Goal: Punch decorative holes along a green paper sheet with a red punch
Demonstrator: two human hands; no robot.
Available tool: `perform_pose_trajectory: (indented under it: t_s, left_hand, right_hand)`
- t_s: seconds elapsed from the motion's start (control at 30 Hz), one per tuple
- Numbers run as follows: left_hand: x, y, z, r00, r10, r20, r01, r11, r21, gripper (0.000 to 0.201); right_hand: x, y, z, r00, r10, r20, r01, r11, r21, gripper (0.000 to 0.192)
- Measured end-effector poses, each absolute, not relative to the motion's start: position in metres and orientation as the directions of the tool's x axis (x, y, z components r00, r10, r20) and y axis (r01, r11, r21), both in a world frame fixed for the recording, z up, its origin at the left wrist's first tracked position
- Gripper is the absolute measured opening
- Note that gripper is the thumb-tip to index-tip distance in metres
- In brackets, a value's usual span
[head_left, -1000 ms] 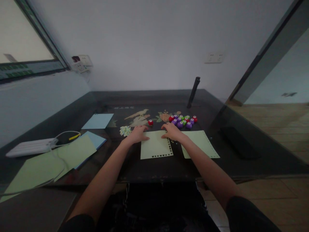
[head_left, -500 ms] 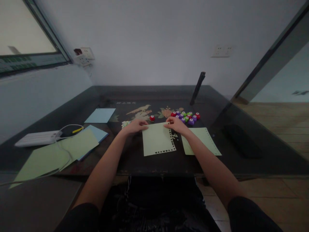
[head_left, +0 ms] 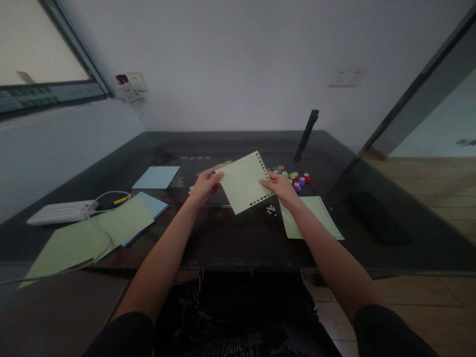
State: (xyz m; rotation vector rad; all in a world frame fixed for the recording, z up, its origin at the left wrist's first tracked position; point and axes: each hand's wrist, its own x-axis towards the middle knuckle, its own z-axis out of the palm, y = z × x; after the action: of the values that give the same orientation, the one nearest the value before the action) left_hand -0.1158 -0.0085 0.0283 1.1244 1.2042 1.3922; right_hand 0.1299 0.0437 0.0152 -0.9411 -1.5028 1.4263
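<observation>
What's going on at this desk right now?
A person holds a pale green punched sheet up off the dark table, left hand on its left corner, right hand on its right edge. Hearts are punched along two edges. Another green sheet lies below, with small craft punches behind.

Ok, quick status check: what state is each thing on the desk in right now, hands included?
Punched green sheet: lifted off the table, tilted, held at both side edges.
Left hand: gripping the sheet's left edge.
Right hand: gripping the sheet's right edge.
Second green sheet: flat on the table, punched along its right edge.
Paper punches: clustered, untouched.
Punched scraps: loose on the table.
Blue sheet: lying flat.
</observation>
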Motion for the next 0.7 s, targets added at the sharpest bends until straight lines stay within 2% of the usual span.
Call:
perform_pose_trajectory:
  t_s: [0.1,0.23,0.3,0.37,0.5,0.6,0.7]
  left_hand:
    - [-0.104,-0.014,0.026,0.047,0.999,-0.011,-0.093,0.015,0.996,0.032]
    - [-0.091,-0.02,0.021,0.239,0.967,-0.086,0.085,0.068,0.994,0.023]
    - [-0.09,-0.021,0.019,0.283,0.955,-0.092,0.136,0.055,0.989,0.021]
    - [-0.092,-0.019,0.017,0.24,0.968,-0.079,0.155,0.042,0.987,0.021]
    - [-0.103,-0.007,0.013,-0.027,1.0,0.004,0.066,-0.002,0.998,0.021]
    - [-0.11,0.0,0.012,-0.191,0.981,0.038,-0.09,-0.056,0.994,0.019]
    - [-0.113,0.002,0.011,-0.253,0.967,0.015,-0.211,-0.07,0.975,0.022]
  right_hand:
    - [0.131,0.045,0.017,-0.325,0.938,0.119,-0.027,0.117,-0.993,0.034]
    - [0.131,0.042,0.021,-0.3,0.945,0.131,-0.04,0.125,-0.991,0.034]
    - [0.13,0.042,0.021,-0.299,0.944,0.141,-0.064,0.128,-0.99,0.034]
    - [0.131,0.045,0.02,-0.27,0.951,0.151,-0.069,0.137,-0.988,0.034]
    - [0.135,0.055,0.017,-0.248,0.959,0.133,-0.019,0.133,-0.991,0.042]
    - [0.132,0.064,0.018,-0.322,0.938,0.132,0.08,0.166,-0.983,0.038]
    - [0.114,0.072,0.017,-0.451,0.879,0.152,0.246,0.287,-0.926,0.027]
